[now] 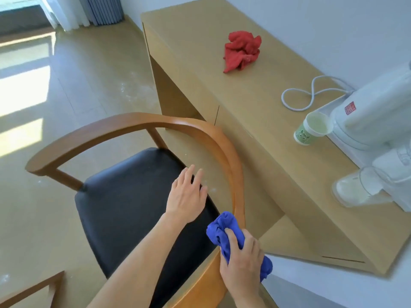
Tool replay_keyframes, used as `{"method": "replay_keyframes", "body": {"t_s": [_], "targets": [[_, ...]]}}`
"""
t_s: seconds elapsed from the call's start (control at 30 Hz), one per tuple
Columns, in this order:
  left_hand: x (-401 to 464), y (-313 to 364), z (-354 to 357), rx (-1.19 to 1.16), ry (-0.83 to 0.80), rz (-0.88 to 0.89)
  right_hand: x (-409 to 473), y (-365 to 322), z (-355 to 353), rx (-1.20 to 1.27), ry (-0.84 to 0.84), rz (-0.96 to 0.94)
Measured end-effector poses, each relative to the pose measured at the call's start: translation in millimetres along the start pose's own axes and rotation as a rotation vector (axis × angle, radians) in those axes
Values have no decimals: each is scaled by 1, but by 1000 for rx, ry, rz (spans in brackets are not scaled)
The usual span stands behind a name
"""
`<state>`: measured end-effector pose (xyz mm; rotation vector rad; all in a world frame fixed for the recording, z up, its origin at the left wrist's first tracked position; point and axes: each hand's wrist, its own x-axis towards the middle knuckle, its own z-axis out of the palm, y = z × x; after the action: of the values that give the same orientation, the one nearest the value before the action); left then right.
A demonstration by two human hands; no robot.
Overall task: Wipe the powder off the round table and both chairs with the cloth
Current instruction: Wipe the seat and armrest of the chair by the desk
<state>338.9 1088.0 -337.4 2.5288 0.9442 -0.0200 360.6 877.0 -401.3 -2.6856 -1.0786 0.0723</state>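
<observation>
Right hand (241, 261) grip clenches blue cloth (224, 232) against chair (235, 174) armrest; left hand (188, 196) hovers released

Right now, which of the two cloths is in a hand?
The blue cloth, bunched in the right hand against the chair's armrest. The red cloth lies crumpled and untouched on the desk.

Single head-worn view, steeply down, close over chair (124, 196)

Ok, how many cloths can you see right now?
2. The blue cloth is bunched in the right hand against the chair's wooden armrest; the red cloth lies crumpled on the desk. Others may be out of view.
</observation>
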Motion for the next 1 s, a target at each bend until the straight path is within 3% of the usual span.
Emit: {"method": "replay_keyframes", "body": {"t_s": [0.17,0.47,1.0], "targets": [[78,11,-29,21,-8,54,2,-7,-1,22,-13,84],[171,4,-25,134,-219,228,1,-24,5,17,84,291],[183,-9,-14,180,-172,293,25,-62,10,-210,118,679]]}}
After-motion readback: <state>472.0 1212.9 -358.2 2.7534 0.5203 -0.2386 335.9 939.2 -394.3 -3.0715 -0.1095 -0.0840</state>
